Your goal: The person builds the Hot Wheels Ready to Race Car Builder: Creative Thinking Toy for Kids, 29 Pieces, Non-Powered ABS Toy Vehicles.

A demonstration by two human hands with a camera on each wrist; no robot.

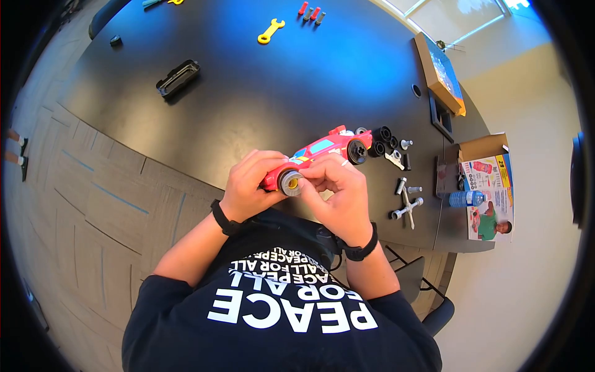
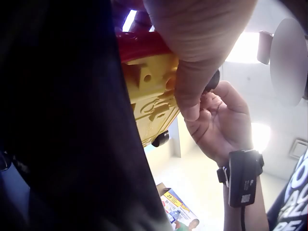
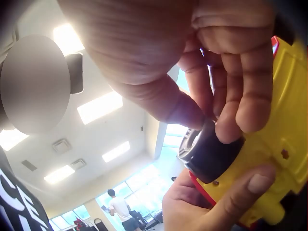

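A red toy car [image 1: 322, 146] with a yellow underside [image 3: 288, 110] is held above the table's near edge. The left hand [image 1: 246, 180] grips its front end, thumb against the underside in the left wrist view. At the near front wheel [image 1: 289, 183], black with a grey rim, the right hand [image 1: 339, 191] pinches the wheel's edge between thumb and fingers. In the right wrist view that wheel [image 3: 214, 155] sits against the yellow underside, the right fingertips touching it. Another black wheel [image 1: 357, 151] is on the car's other end.
Loose black wheels [image 1: 377, 149], a grey cross-shaped piece [image 1: 407, 209] and grey bolts lie right of the car. Farther off are a yellow wrench [image 1: 271, 31], red and grey bolts and a black tray [image 1: 178, 79]. A bottle [image 1: 467, 198] and boxes [image 1: 489, 217] stand at the right.
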